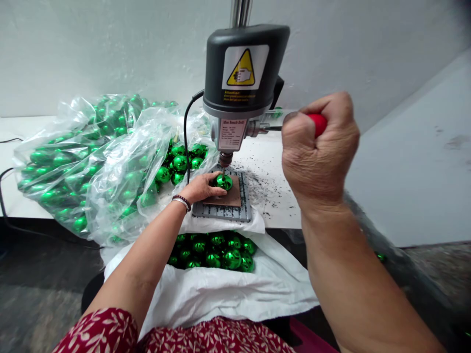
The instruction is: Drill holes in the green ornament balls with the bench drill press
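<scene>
My left hand (207,187) grips a shiny green ball (224,182), thumb in front and fingers behind. The ball sits on a brown board (230,197) that lies on the grooved grey base (221,212) of a mini bench drill (243,73). Right above the ball is the drill chuck (225,159), its thin bit meeting the ball's top; how deep it reaches I cannot tell. My right hand (320,147) is closed around the red knob (318,124) of the drill's feed lever, right of the drill head.
Clear plastic bags (91,162) full of green balls cover the table's left side. More green balls (217,252) lie on white cloth (235,289) over my lap. Dark shavings (267,189) litter the white table right of the base. A black cable (186,132) hangs beside the drill.
</scene>
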